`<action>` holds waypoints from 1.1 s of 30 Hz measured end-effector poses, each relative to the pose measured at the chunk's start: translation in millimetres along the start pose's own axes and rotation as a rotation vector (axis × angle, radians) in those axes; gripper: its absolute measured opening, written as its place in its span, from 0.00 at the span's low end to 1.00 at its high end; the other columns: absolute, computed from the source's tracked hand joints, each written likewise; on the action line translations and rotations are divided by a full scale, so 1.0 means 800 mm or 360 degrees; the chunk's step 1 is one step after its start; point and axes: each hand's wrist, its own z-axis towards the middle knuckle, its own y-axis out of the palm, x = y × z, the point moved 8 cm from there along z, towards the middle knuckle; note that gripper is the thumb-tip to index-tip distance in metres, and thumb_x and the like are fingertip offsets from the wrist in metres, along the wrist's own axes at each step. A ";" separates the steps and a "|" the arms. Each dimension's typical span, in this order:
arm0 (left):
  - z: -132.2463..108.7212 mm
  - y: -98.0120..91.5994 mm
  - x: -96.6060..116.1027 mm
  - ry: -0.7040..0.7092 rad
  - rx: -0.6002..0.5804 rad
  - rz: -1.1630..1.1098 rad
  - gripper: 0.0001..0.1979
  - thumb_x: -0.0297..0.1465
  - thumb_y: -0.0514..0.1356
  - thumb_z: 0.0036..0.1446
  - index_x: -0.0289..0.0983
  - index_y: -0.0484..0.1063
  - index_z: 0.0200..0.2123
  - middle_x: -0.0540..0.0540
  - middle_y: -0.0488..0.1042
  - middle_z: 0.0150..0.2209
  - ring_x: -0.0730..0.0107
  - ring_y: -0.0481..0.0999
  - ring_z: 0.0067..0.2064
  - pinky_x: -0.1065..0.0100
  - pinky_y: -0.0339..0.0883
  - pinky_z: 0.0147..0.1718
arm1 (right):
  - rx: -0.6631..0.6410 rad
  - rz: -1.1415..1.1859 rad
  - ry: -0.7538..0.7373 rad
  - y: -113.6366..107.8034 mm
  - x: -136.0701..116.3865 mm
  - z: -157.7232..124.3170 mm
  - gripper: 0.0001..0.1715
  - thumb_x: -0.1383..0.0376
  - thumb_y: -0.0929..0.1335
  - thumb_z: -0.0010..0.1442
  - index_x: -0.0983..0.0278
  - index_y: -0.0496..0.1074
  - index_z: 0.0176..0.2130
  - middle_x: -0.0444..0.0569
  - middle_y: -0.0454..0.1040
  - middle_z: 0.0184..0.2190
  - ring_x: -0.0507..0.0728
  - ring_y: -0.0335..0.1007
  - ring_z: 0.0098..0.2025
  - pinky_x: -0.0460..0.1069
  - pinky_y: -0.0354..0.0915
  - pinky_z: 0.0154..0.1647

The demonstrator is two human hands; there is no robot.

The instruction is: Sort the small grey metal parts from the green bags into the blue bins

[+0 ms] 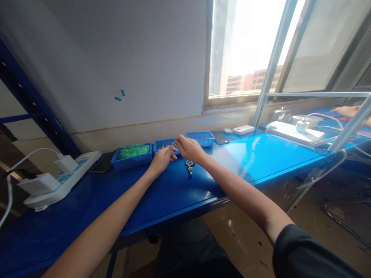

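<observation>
Small grey metal-looking part, right there at the meeting point of two bare hands, above the front edge of the middle blue plastic bin! Left hand has thumb and fingers drawn narrow around it; right hand comes in from the other side, fingertips pinched close on the same little piece. Its exact shape is too tiny to call, so whether this one is finished, I cannot tell.

Now the tally: a loose cluster of small grey metal-looking pieces lies on the glossy blue tabletop, just below the right wrist. Handled or waiting? Nothing in view settles that. More small pale pieces sit in the middle bin, so plenty remains about, and the count is anyone's guess. Over at left, crinkled green plastic-looking material fills another blue plastic bin, untouched by either hand.
</observation>
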 end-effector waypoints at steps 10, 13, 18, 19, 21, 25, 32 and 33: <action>-0.026 0.060 0.024 0.0632 -0.0539 0.0823 0.17 0.26 0.52 0.60 0.39 0.74 0.49 0.41 0.75 0.47 0.60 0.71 0.48 0.61 0.64 0.50 | 0.0112 -0.0270 0.0973 -0.036 0.157 -0.015 0.17 0.58 0.62 0.64 0.61 0.70 0.49 0.55 0.76 0.40 0.63 0.72 0.45 0.53 0.62 0.44; -0.021 0.052 0.018 0.0556 -0.0462 0.0909 0.12 0.27 0.54 0.58 0.38 0.75 0.41 0.41 0.75 0.41 0.59 0.72 0.44 0.60 0.65 0.47 | 0.0071 -0.0177 0.0789 -0.016 0.138 -0.008 0.16 0.59 0.61 0.64 0.60 0.70 0.48 0.53 0.76 0.41 0.61 0.72 0.44 0.52 0.62 0.44; -0.014 0.035 0.005 0.0409 -0.0359 0.0954 0.13 0.29 0.55 0.57 0.35 0.72 0.45 0.42 0.74 0.35 0.59 0.73 0.38 0.61 0.67 0.39 | -0.0013 0.0016 0.0373 0.026 0.072 0.003 0.17 0.68 0.61 0.61 0.64 0.67 0.50 0.52 0.75 0.42 0.57 0.71 0.42 0.48 0.62 0.42; -0.013 0.035 0.003 0.0410 -0.0363 0.0972 0.14 0.29 0.54 0.58 0.35 0.71 0.47 0.42 0.74 0.36 0.59 0.74 0.39 0.62 0.67 0.39 | -0.0062 0.0038 0.0305 0.034 0.061 0.003 0.18 0.69 0.61 0.60 0.64 0.66 0.50 0.51 0.76 0.41 0.57 0.71 0.41 0.47 0.61 0.41; -0.012 0.037 0.000 0.0435 -0.0385 0.1037 0.15 0.27 0.52 0.59 0.36 0.72 0.47 0.41 0.74 0.38 0.58 0.74 0.40 0.61 0.67 0.42 | -0.0177 0.0058 0.0181 0.049 0.044 0.002 0.18 0.70 0.61 0.60 0.63 0.67 0.50 0.49 0.76 0.38 0.56 0.71 0.38 0.46 0.60 0.38; -0.006 0.033 -0.011 0.0331 -0.0335 0.1025 0.10 0.29 0.54 0.58 0.36 0.74 0.40 0.39 0.76 0.41 0.56 0.76 0.41 0.63 0.66 0.40 | -0.0344 0.0057 0.0034 0.063 0.027 -0.002 0.15 0.69 0.61 0.59 0.61 0.71 0.44 0.45 0.76 0.32 0.55 0.71 0.34 0.45 0.58 0.33; 0.004 0.010 -0.016 0.0065 -0.0170 0.0822 0.17 0.38 0.49 0.62 0.36 0.73 0.31 0.42 0.77 0.31 0.58 0.76 0.35 0.66 0.64 0.33 | -0.0451 0.0111 0.0008 0.068 0.026 -0.004 0.16 0.71 0.61 0.59 0.63 0.72 0.45 0.46 0.76 0.32 0.53 0.69 0.33 0.44 0.56 0.32; 0.004 0.012 -0.015 0.0070 -0.0224 0.0832 0.16 0.37 0.50 0.61 0.35 0.73 0.31 0.42 0.77 0.31 0.59 0.76 0.35 0.66 0.64 0.34 | -0.0502 0.0125 0.0008 0.070 0.027 -0.005 0.17 0.71 0.61 0.58 0.63 0.72 0.45 0.46 0.76 0.32 0.53 0.69 0.33 0.44 0.56 0.32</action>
